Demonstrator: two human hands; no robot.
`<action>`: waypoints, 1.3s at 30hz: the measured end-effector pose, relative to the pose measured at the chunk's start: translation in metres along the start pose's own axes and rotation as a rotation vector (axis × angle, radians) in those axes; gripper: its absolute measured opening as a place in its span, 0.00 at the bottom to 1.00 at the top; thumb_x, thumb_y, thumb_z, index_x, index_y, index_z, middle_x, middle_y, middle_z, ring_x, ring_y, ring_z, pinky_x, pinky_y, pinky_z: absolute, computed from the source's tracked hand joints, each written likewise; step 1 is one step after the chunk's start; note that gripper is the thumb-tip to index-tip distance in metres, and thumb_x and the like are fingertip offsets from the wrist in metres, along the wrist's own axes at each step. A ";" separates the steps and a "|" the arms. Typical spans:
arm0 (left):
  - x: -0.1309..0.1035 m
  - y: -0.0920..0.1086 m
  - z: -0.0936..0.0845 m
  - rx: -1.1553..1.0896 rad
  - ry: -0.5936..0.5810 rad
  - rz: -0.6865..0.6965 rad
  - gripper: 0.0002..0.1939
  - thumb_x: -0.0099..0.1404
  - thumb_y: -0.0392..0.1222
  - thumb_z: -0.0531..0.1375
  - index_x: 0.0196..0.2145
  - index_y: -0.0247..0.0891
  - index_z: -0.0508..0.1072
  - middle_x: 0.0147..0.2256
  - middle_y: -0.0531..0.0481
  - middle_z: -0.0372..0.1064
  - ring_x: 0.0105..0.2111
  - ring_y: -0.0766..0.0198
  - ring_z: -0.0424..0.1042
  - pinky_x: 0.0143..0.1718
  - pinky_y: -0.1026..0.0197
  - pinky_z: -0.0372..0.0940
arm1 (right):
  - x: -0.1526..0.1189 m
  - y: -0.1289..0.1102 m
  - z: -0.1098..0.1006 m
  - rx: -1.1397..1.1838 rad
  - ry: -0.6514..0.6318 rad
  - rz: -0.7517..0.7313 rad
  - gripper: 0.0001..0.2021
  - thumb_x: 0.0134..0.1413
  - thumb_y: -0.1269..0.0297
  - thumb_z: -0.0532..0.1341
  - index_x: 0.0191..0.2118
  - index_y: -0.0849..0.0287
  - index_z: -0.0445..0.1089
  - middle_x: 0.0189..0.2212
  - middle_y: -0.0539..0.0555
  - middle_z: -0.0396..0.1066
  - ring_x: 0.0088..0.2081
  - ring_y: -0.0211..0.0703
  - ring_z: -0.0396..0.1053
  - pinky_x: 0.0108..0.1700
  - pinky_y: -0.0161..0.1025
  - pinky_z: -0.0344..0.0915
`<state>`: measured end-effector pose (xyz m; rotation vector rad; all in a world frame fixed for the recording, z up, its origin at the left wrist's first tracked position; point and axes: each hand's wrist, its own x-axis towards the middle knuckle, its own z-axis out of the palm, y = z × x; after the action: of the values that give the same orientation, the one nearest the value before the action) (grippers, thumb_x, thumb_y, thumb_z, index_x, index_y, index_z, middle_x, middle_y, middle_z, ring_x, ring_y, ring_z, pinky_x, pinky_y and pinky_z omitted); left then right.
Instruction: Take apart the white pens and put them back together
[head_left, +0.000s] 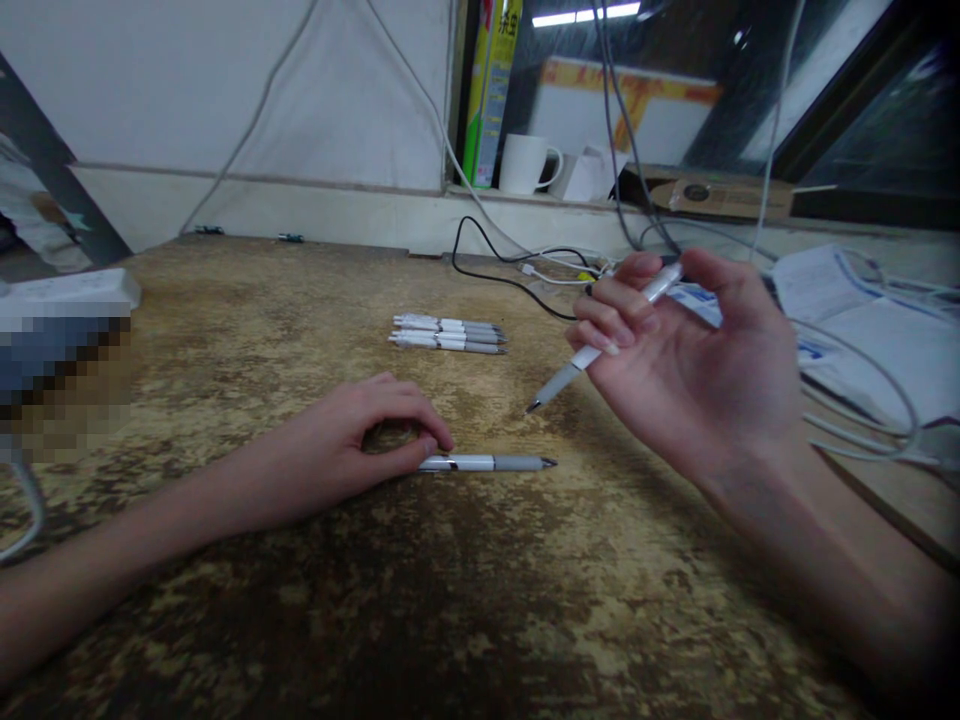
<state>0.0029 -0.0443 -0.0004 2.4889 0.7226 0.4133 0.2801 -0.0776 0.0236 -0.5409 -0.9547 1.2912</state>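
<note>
My right hand (675, 350) is raised above the table on the right, palm turned up. Its fingers wrap a white and grey ballpoint pen (556, 383), whose tip slants down to the left; the thumb presses near the pen's upper end. My left hand (386, 430) rests low over the table, thumb and forefinger closed on the left end of a second ballpoint pen (495, 463). That pen lies flat with its tip to the right, its left end hidden by the fingers. Farther back, several similar pens (450, 335) lie side by side, tips to the right.
The worn wooden table (300, 300) meets a wall at the back. Black and white cables (480, 275) trail over its far right. Papers and plastic packaging (855, 320) lie beyond my right hand. A white mug (523, 165) stands on the sill; a white power strip (75, 290) is at left.
</note>
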 end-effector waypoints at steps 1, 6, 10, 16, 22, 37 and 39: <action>0.000 0.000 0.000 0.001 0.001 -0.002 0.08 0.74 0.40 0.59 0.45 0.43 0.79 0.44 0.51 0.77 0.45 0.61 0.74 0.51 0.59 0.64 | 0.000 0.000 -0.001 -0.041 -0.015 -0.007 0.09 0.63 0.55 0.60 0.32 0.51 0.66 0.22 0.49 0.51 0.27 0.44 0.54 0.31 0.44 0.59; 0.001 0.000 -0.001 0.003 0.003 0.005 0.08 0.74 0.41 0.59 0.45 0.43 0.79 0.44 0.51 0.77 0.45 0.61 0.74 0.51 0.59 0.64 | -0.002 0.000 0.000 -0.205 -0.017 -0.033 0.12 0.64 0.49 0.58 0.33 0.50 0.66 0.23 0.50 0.51 0.28 0.47 0.55 0.33 0.46 0.59; 0.000 -0.001 0.001 -0.015 0.026 -0.016 0.09 0.74 0.43 0.59 0.47 0.43 0.78 0.44 0.52 0.77 0.44 0.61 0.74 0.48 0.59 0.65 | -0.003 -0.001 0.006 -0.317 -0.050 -0.083 0.15 0.66 0.45 0.55 0.33 0.50 0.66 0.23 0.50 0.50 0.27 0.46 0.53 0.33 0.45 0.57; 0.000 0.005 0.004 -0.180 0.110 -0.074 0.20 0.74 0.43 0.59 0.62 0.42 0.67 0.40 0.51 0.75 0.38 0.64 0.74 0.40 0.61 0.68 | -0.006 0.014 0.010 -0.590 -0.131 -0.156 0.10 0.68 0.51 0.55 0.39 0.51 0.62 0.26 0.49 0.58 0.30 0.43 0.59 0.35 0.42 0.59; 0.000 0.012 0.002 -0.275 0.243 -0.022 0.24 0.74 0.43 0.61 0.64 0.43 0.62 0.42 0.50 0.76 0.42 0.62 0.75 0.45 0.60 0.69 | -0.018 0.025 0.013 -1.054 -0.383 -0.173 0.10 0.70 0.55 0.57 0.50 0.53 0.67 0.40 0.55 0.74 0.41 0.46 0.71 0.43 0.43 0.67; -0.002 -0.016 -0.032 0.087 0.069 -0.069 0.13 0.72 0.52 0.62 0.45 0.41 0.78 0.40 0.51 0.78 0.39 0.61 0.76 0.41 0.62 0.68 | -0.010 0.021 0.000 -1.409 -0.299 0.070 0.15 0.71 0.54 0.55 0.43 0.57 0.75 0.34 0.52 0.76 0.35 0.42 0.70 0.37 0.38 0.60; -0.005 -0.024 -0.039 0.125 -0.003 -0.083 0.14 0.71 0.53 0.62 0.44 0.42 0.79 0.40 0.51 0.79 0.38 0.60 0.76 0.40 0.62 0.68 | -0.009 0.018 -0.004 -1.385 -0.393 0.141 0.14 0.70 0.54 0.57 0.43 0.57 0.75 0.36 0.52 0.76 0.36 0.42 0.70 0.38 0.38 0.61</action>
<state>-0.0273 -0.0147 0.0184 2.5637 0.8711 0.3435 0.2736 -0.0817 0.0044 -1.4390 -2.1491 0.6766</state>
